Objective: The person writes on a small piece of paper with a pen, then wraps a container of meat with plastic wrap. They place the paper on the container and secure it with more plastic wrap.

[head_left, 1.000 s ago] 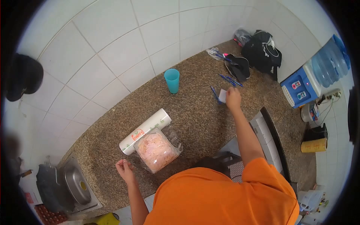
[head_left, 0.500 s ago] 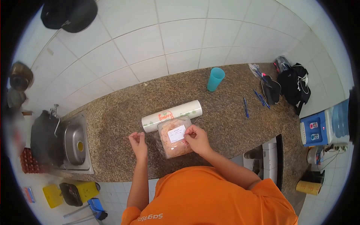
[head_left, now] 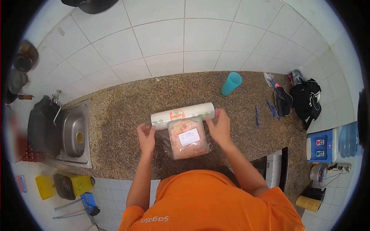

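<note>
A clear plastic container with pale pinkish, flaky-looking contents lies on the counter in front of me. It has a white printed label on top. Just behind it rests a white plastic-wrap roll with "CHEFFY" printed in red. My left hand is at the roll's left end, thumb and fingers spread. At the other end, my right hand has its thumb and fingers apart around the roll's tip, seemingly touching it. Neither hand is on the container.
A turquoise cup stands near the wall. Blue pens, a dark pouch and a black bag lie to the right. A steel sink is at left, a water dispenser at far right.
My right hand has left the container's label and moved to the roll's right end. My left hand has opened beside the roll's left end. The camera view has shifted.
</note>
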Demonstrator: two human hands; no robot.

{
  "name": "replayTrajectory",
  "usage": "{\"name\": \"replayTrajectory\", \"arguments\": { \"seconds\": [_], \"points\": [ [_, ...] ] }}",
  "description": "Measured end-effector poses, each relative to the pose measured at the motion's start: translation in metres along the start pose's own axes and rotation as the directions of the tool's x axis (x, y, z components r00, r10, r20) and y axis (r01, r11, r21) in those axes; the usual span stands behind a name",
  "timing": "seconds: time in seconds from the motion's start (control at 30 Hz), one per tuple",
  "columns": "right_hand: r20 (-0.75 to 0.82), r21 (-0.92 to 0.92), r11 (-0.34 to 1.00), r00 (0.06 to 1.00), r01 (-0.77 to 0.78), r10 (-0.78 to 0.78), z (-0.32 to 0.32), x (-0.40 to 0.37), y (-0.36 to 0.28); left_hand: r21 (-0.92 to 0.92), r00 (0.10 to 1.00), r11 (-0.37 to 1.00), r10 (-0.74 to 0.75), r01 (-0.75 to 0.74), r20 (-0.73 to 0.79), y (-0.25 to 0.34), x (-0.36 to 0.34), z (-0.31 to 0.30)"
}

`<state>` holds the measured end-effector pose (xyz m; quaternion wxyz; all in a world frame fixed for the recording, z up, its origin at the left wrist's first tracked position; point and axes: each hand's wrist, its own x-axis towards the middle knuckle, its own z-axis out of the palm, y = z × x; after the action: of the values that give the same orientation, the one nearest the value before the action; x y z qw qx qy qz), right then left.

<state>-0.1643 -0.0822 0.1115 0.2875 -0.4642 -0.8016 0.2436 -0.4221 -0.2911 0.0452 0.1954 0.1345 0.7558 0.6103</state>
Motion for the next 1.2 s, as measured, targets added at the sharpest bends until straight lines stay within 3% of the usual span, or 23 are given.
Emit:
{"name": "replayTrajectory", "arguments": {
  "seconds": [0.03,0.1,0.13,0.2,0.23,0.33,0.37,0.4,0.43,0.47,0.5,0.53,0.57,0.6,0.67,0.7,0.77,0.8,0.87,1.0,1.07,1.13,1.2],
  "points": [
    [0.001,0.001,1.0,1.0,-0.002,0.002,0.017,0.014,0.019,0.073,0.996,0.995,-0.067,0.063,0.061,0.009,0.009,0.007],
    [0.132,0.142,0.923,0.931,-0.358,0.34,0.045,0.04,0.047,0.15,0.984,0.982,-0.133,0.115,0.116,0.026,0.024,0.018],
    [0.131,0.146,0.923,0.932,-0.356,0.338,0.048,0.052,0.046,0.135,0.964,0.977,-0.189,0.165,0.188,0.033,0.031,0.023],
    [0.428,0.357,0.719,0.789,-0.596,0.442,0.052,0.072,0.044,0.122,0.937,0.969,-0.238,0.213,0.255,0.038,0.044,0.029],
    [0.429,0.359,0.72,0.79,-0.594,0.438,0.053,0.079,0.042,0.03,0.93,0.973,-0.228,0.23,0.288,0.036,0.051,0.033],
    [0.412,0.334,0.784,0.829,-0.523,0.378,0.047,0.086,0.026,-0.081,0.942,0.976,-0.169,0.2,0.291,0.02,0.066,0.041],
    [0.221,0.015,0.951,0.929,-0.308,0.297,0.033,0.082,0.001,-0.101,0.957,0.984,-0.117,0.149,0.266,0.016,0.069,0.044],
    [0.073,-0.348,0.933,0.989,-0.096,0.128,0.026,0.08,-0.013,-0.1,0.957,0.983,-0.12,0.151,0.265,0.02,0.067,0.042],
    [0.075,-0.349,0.932,0.989,-0.096,0.13,0.029,0.081,-0.012,0.19,0.963,0.972,0.09,-0.141,0.254,0.03,0.06,0.037],
    [0.198,-0.087,0.987,0.974,0.133,-0.114,0.032,0.082,-0.011,0.453,0.909,0.796,0.286,-0.402,0.305,0.04,0.054,0.035],
    [0.253,0.201,0.925,0.895,0.322,-0.367,0.034,0.08,-0.008,0.454,0.911,0.799,0.276,-0.394,0.306,0.051,0.049,0.036],
    [0.264,0.2,0.929,0.896,0.313,-0.358,0.033,0.074,-0.019,0.601,0.847,0.598,0.348,-0.53,0.401,0.06,0.042,0.037],
    [0.37,0.27,0.883,0.805,0.383,-0.463,0.034,0.066,-0.031,0.691,0.769,0.348,0.384,-0.633,0.511,0.064,0.037,0.036],
    [0.457,0.349,0.827,0.69,0.441,-0.56,0.036,0.06,-0.041,0.691,0.772,0.352,0.375,-0.631,0.514,0.064,0.036,0.037],
    [0.528,0.312,0.866,0.687,0.39,-0.499,0.05,0.049,-0.039,0.662,0.705,0.289,0.473,-0.691,0.529,0.067,0.044,0.04],
    [0.591,0.274,0.899,0.677,0.343,-0.439,0.056,0.045,-0.038,0.665,0.708,0.291,0.469,-0.688,0.528,0.062,0.053,0.042],
    [0.641,0.26,0.908,0.644,0.328,-0.416,0.052,0.05,-0.044,0.453,0.732,0.599,0.379,-0.66,0.566,0.045,0.073,0.046],
    [0.684,0.242,0.918,0.615,0.315,-0.392,0.05,0.054,-0.047,0.458,0.738,0.6,0.379,-0.655,0.559,0.044,0.076,0.047],
    [0.736,0.253,0.939,0.583,0.234,-0.344,0.046,0.06,-0.053,0.467,0.856,0.752,0.248,-0.466,0.454,0.044,0.083,0.052],
    [0.774,0.286,0.954,0.565,0.091,-0.286,0.044,0.064,-0.054,0.445,0.884,0.8,0.214,-0.403,0.416,0.046,0.096,0.056],
    [0.791,0.264,0.96,0.547,0.096,-0.273,0.046,0.065,-0.053,0.338,0.923,0.909,0.11,-0.243,0.368,0.04,0.103,0.058],
    [0.805,0.245,0.964,0.532,0.104,-0.262,0.051,0.064,-0.051,0.242,0.916,0.95,0.088,-0.195,0.392,0.037,0.099,0.058],
    [0.764,0.165,0.944,0.569,0.286,-0.306,0.057,0.056,-0.049,0.147,0.905,0.979,0.068,-0.141,0.42,0.031,0.09,0.059]
  ]
}}
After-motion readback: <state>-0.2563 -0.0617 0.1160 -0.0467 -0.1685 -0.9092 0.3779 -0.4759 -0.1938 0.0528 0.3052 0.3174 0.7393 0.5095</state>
